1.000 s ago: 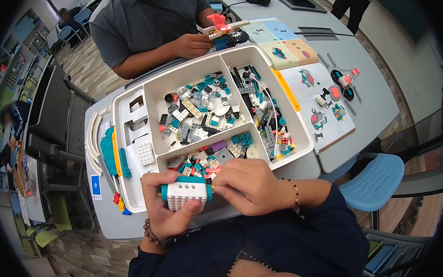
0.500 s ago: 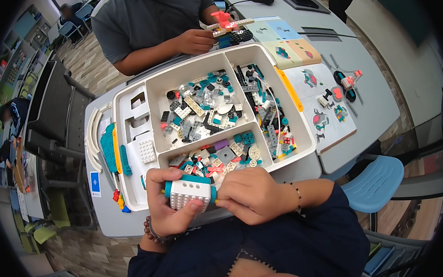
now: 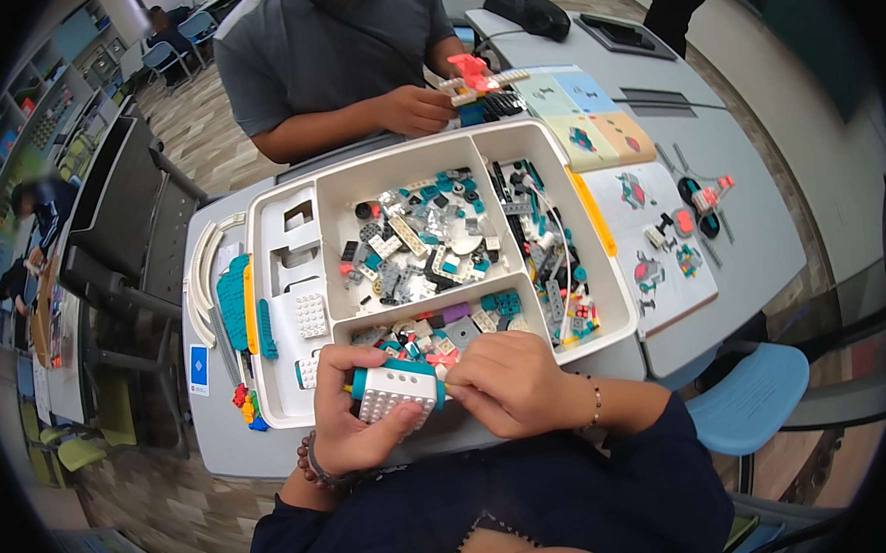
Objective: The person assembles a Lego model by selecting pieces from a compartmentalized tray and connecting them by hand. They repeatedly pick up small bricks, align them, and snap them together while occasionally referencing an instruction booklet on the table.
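Observation:
My left hand is wrapped around a white and teal toy motor block with a studded grey-white face, held above the near edge of the tray. A bit of yellow shows at its left end, beside my fingers. At the block's right teal end, the fingertips of my right hand are pinched on a small yellow axle piece, mostly covered by the fingers. Just beyond both hands, the white sorting tray holds building bricks in several compartments, mostly white, teal, grey and black.
Across the table a person's hand holds a coral and white brick model. An open picture booklet lies right of the tray, with small built parts on and beside it. Teal plates and white curved pieces lie left. A blue chair stands right.
The whole view has shifted, so the tray and table appear slightly lower and to the right. Both hands keep their hold on the block, and my right fingers stay at its right end.

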Available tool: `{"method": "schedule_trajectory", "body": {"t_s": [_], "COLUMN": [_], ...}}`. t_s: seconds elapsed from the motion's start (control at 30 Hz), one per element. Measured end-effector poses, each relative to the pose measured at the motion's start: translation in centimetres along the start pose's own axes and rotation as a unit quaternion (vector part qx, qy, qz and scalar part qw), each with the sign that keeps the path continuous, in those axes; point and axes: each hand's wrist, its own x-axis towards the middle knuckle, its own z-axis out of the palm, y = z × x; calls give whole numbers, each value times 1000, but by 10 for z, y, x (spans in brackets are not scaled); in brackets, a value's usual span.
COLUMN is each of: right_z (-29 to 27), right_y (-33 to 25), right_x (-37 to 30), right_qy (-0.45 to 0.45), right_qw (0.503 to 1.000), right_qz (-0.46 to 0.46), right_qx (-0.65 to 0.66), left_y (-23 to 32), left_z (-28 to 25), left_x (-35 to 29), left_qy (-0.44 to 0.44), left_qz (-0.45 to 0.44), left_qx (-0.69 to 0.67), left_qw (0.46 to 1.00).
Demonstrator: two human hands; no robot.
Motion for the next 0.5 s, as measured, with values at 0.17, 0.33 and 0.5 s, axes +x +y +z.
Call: {"method": "schedule_trajectory", "body": {"t_s": [0.17,0.33,0.5], "right_z": [-2,-2,-4], "right_y": [-4,-2,0], "right_x": [2,1,-1], "right_qy": [-3,-5,-1], "right_qw": [999,999,999], "right_qz": [29,31,29], "right_qx": [25,38,43], "left_y": [3,-2,-4], "left_z": [2,1,2], "left_x": [5,3,3], "left_qy": [1,-2,-3], "left_qz": [6,-1,-13], "left_qx": [-20,-2,4], "left_qw": [1000,1000,1000]}}
